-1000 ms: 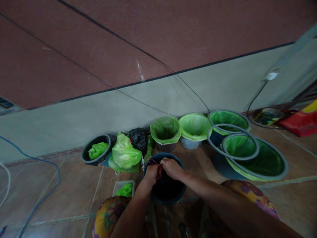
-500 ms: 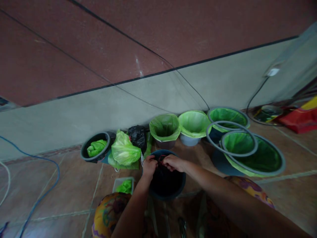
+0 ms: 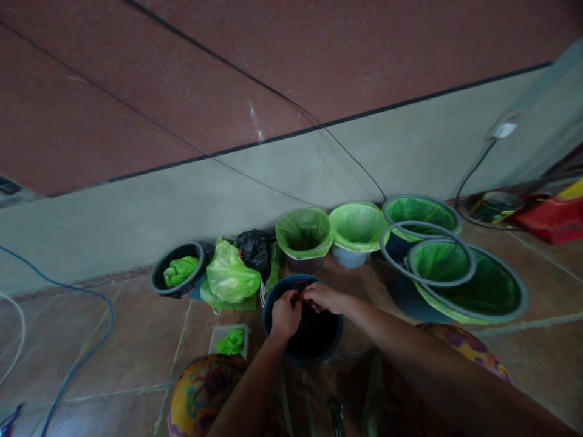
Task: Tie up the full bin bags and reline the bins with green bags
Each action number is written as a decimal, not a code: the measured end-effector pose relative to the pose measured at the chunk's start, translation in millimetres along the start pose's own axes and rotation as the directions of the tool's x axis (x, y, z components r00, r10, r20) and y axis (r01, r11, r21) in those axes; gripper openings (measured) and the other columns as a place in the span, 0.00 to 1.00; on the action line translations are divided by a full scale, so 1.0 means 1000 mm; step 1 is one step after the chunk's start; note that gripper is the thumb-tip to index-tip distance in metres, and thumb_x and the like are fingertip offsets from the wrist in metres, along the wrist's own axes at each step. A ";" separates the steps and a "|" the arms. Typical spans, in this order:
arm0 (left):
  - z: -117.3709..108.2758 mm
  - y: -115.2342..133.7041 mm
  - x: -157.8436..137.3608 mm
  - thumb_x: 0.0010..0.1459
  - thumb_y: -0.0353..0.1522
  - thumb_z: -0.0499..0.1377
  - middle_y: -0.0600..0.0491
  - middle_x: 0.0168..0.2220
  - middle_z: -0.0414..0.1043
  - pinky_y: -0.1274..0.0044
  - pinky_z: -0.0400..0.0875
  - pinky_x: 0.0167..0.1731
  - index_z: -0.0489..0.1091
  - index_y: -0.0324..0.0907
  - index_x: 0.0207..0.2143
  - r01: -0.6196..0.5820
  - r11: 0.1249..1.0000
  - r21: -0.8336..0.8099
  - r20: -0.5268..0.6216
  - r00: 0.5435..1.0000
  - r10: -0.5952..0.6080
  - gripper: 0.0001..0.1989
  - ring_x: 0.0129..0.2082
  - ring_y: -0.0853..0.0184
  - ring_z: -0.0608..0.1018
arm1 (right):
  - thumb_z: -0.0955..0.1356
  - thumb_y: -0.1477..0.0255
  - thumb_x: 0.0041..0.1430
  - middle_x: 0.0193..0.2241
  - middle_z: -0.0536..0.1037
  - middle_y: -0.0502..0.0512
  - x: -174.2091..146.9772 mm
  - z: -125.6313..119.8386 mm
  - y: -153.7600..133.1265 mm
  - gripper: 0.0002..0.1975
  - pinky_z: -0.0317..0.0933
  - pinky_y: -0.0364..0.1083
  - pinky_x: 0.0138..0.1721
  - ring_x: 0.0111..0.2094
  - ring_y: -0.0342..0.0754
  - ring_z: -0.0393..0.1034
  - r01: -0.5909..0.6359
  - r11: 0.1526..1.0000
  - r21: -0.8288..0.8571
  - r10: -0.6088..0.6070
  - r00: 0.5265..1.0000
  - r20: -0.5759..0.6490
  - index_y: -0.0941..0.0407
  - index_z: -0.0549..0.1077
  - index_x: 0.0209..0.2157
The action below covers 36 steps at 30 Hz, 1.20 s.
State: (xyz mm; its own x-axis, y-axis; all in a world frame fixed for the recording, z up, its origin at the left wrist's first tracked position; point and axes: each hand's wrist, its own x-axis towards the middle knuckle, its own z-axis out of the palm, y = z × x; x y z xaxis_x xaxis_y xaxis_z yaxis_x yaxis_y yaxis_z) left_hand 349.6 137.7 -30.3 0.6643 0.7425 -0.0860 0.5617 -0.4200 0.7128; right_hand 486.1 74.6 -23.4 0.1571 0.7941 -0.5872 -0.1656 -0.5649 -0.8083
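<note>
Both my hands meet over a dark bucket [image 3: 339, 340] on the floor between my knees. My left hand [image 3: 286, 315] and my right hand [image 3: 323, 297] pinch a thin red string [image 3: 300, 283] near the bucket's far rim. The string's ends are hidden by my fingers. Whatever lies inside the bucket is too dark to make out. Just beyond on the left lie a filled light green plastic bag [image 3: 232, 273] with white strings and a knotted black plastic bag [image 3: 254, 250].
A brown bin [image 3: 304, 233] and a pale bin [image 3: 357, 227], both green-lined, stand by the wall. Several larger green-lined bins [image 3: 521, 303] sit right, with a loose grey ring [image 3: 387, 258] on them. A small tray [image 3: 214, 341] and a blue hose [image 3: 109, 321] lie left.
My left hand has shifted slightly right and turned, coming closer to my right hand at the red string. My right hand has barely moved.
</note>
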 end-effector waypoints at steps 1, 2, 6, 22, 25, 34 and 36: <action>0.001 -0.001 0.002 0.54 0.24 0.55 0.50 0.37 0.78 0.76 0.68 0.41 0.74 0.41 0.38 0.008 1.000 -0.030 0.005 1.000 -0.008 0.11 0.37 0.67 0.78 | 0.63 0.80 0.52 0.13 0.61 0.41 0.000 0.000 0.000 0.07 0.51 0.37 0.17 0.15 0.36 0.55 0.009 1.000 -0.011 -0.009 1.000 -0.003 0.58 0.66 0.23; 0.001 -0.001 0.003 0.54 0.23 0.55 0.50 0.37 0.78 0.77 0.69 0.41 0.74 0.41 0.38 0.013 0.998 -0.063 0.009 1.000 -0.012 0.12 0.37 0.67 0.78 | 0.63 0.80 0.53 0.13 0.61 0.41 0.000 -0.001 0.001 0.07 0.51 0.37 0.17 0.15 0.36 0.55 0.018 1.000 -0.024 -0.018 1.000 -0.004 0.58 0.66 0.23; 0.003 -0.003 0.006 0.54 0.22 0.55 0.49 0.39 0.79 0.78 0.70 0.42 0.73 0.40 0.41 0.034 0.991 -0.126 -0.013 0.999 -0.036 0.14 0.38 0.68 0.79 | 0.63 0.79 0.55 0.12 0.61 0.42 0.000 -0.001 0.002 0.09 0.52 0.37 0.17 0.14 0.36 0.55 0.045 0.995 -0.086 -0.045 0.999 -0.002 0.58 0.66 0.22; 0.007 -0.008 0.010 0.54 0.23 0.52 0.48 0.34 0.75 0.75 0.66 0.44 0.74 0.40 0.30 0.118 0.993 -0.016 0.026 0.993 -0.118 0.12 0.37 0.66 0.76 | 0.62 0.78 0.58 0.14 0.62 0.43 0.008 0.006 0.009 0.10 0.55 0.37 0.17 0.16 0.37 0.57 0.048 0.973 -0.225 -0.078 0.989 -0.126 0.57 0.69 0.24; 0.004 -0.011 0.013 0.50 0.23 0.53 0.54 0.26 0.73 0.77 0.66 0.37 0.73 0.40 0.25 0.247 0.934 -0.259 0.149 0.965 -0.213 0.09 0.30 0.69 0.74 | 0.61 0.78 0.59 0.15 0.62 0.43 0.008 0.005 0.008 0.10 0.55 0.37 0.17 0.16 0.37 0.58 0.063 0.955 -0.291 -0.103 0.987 -0.127 0.57 0.70 0.25; 0.002 -0.018 0.011 0.43 0.24 0.54 0.57 0.23 0.70 0.81 0.60 0.25 0.71 0.39 0.24 0.380 0.796 -0.471 0.283 0.920 -0.271 0.07 0.24 0.73 0.69 | 0.63 0.78 0.58 0.14 0.63 0.43 0.004 0.005 0.006 0.09 0.56 0.37 0.19 0.17 0.37 0.59 0.027 0.970 -0.240 -0.058 0.991 -0.121 0.58 0.70 0.26; 0.004 -0.020 0.013 0.46 0.24 0.54 0.56 0.25 0.72 0.80 0.63 0.29 0.72 0.40 0.25 0.282 0.879 -0.384 0.221 0.953 -0.209 0.07 0.27 0.71 0.72 | 0.64 0.78 0.58 0.14 0.63 0.43 0.001 0.005 0.004 0.09 0.55 0.36 0.19 0.16 0.36 0.58 -0.012 0.981 -0.194 -0.013 0.992 -0.124 0.58 0.70 0.25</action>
State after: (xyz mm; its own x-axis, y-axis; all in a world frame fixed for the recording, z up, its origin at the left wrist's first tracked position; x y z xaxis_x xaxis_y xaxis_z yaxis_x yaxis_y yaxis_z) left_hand 349.3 153.5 -48.2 0.6242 0.6801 -0.3845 0.4920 0.0401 0.8696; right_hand 480.5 74.5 -26.5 0.2790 0.7671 -0.5777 0.0244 -0.6071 -0.7943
